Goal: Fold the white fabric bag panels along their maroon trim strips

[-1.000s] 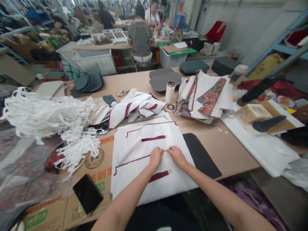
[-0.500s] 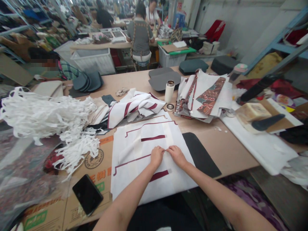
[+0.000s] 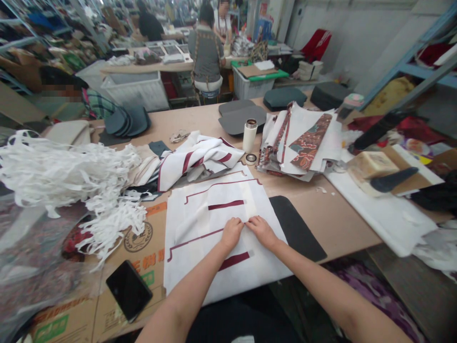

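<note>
The person's left hand and right hand lay close together on the flat white sheet of fabric-like material with maroon markings, their fingers bent and their fingertips nearly meeting; whether they pinched something small or only pressed down could not be told. The sheet was spread on the tan tabletop directly under them. Counted from the hands, with 12 o'clock straight ahead, 1 short maroon bar crossed the sheet at 11 o'clock and another showed at 6 o'clock, partly behind the left forearm. At 3 o'clock a flat charcoal panel with a rounded corner ran in beneath the sheet's edge. A black phone lay at 8 o'clock on brown printed cardboard, and a tangled heap of thin white strips spread between 9 and 10 o'clock. At 11 o'clock sat a crumpled bundle of white cloth with maroon bands. An uncapped cream cylindrical bottle stood upright at 12 o'clock, a small round lid just before it. A stack of white sheets with brown patterned pieces rose at 1 o'clock. Far off, between 11 and 12 o'clock, a co-worker in a grey top sat facing away at another table.
</note>
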Demonstrator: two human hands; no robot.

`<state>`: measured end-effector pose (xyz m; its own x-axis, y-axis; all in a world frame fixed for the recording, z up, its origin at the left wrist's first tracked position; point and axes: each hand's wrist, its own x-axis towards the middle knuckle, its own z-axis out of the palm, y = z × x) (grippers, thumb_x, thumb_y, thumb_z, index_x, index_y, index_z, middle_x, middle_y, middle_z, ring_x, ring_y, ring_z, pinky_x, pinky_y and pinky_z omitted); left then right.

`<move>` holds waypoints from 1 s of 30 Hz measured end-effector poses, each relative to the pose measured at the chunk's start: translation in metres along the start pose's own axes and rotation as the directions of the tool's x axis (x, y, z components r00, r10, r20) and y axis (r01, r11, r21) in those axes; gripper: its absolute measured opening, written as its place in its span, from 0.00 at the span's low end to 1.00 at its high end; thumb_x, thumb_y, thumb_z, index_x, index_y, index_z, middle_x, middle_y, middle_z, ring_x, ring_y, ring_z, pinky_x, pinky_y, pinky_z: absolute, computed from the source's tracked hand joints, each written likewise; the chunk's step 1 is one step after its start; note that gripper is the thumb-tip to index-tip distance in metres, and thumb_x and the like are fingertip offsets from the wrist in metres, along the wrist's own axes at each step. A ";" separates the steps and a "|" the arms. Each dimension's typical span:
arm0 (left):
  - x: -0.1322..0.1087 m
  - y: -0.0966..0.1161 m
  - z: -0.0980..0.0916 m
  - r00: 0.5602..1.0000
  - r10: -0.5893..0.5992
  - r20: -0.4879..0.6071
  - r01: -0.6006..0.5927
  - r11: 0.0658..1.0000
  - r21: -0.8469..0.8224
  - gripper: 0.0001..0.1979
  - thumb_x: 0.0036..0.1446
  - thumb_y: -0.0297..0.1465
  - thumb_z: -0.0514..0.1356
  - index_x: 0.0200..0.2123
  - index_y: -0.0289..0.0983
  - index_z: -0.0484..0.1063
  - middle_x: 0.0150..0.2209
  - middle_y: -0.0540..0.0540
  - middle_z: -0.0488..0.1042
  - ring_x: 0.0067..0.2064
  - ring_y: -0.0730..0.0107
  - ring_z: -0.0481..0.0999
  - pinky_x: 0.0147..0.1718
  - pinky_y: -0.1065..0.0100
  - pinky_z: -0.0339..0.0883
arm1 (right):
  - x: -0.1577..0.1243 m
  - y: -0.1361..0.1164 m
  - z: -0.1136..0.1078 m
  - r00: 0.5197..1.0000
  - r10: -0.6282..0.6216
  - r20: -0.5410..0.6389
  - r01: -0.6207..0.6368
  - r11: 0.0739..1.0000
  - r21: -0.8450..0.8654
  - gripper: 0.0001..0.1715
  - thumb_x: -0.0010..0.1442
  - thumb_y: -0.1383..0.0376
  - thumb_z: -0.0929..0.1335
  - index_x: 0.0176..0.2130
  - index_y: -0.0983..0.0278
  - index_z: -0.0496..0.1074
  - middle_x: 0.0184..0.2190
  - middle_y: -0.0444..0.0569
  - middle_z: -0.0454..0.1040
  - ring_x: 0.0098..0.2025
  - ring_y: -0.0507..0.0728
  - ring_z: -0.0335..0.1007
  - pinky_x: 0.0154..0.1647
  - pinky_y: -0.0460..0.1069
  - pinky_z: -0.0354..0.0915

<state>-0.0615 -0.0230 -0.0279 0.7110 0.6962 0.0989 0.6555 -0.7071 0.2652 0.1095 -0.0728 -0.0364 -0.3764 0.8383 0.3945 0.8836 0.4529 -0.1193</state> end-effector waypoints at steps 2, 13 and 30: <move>0.000 0.000 -0.002 1.000 0.022 0.008 -0.022 1.000 0.013 0.10 0.61 0.28 0.49 0.37 0.36 0.71 0.36 0.45 0.69 0.39 0.65 0.65 0.40 0.64 0.62 | 0.001 0.000 -0.002 0.999 -0.030 0.009 0.031 0.999 -0.042 0.12 0.60 0.71 0.62 0.43 0.64 0.70 0.38 0.51 0.68 0.43 0.58 0.60 0.45 0.53 0.62; -0.005 0.002 -0.011 0.997 0.050 0.062 -0.053 0.998 0.043 0.10 0.61 0.27 0.48 0.39 0.36 0.69 0.37 0.44 0.68 0.41 0.63 0.64 0.40 0.62 0.62 | 0.005 -0.014 -0.012 0.991 0.005 0.134 0.010 0.993 -0.118 0.16 0.59 0.72 0.62 0.47 0.63 0.68 0.39 0.53 0.69 0.43 0.59 0.61 0.48 0.57 0.58; -0.031 -0.012 -0.026 0.959 -0.280 0.042 0.284 0.950 -0.132 0.12 0.59 0.27 0.50 0.40 0.39 0.72 0.38 0.46 0.70 0.41 0.67 0.67 0.42 0.65 0.61 | 0.002 0.005 -0.003 0.960 0.281 -0.012 -0.281 0.960 -0.019 0.17 0.59 0.74 0.58 0.42 0.65 0.71 0.40 0.53 0.71 0.44 0.58 0.64 0.44 0.53 0.63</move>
<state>-0.0981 -0.0325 -0.0088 0.5088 0.8606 -0.0201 0.7905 -0.4578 0.4069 0.1139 -0.0700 -0.0336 -0.1099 0.9281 0.3558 0.9589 0.1932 -0.2076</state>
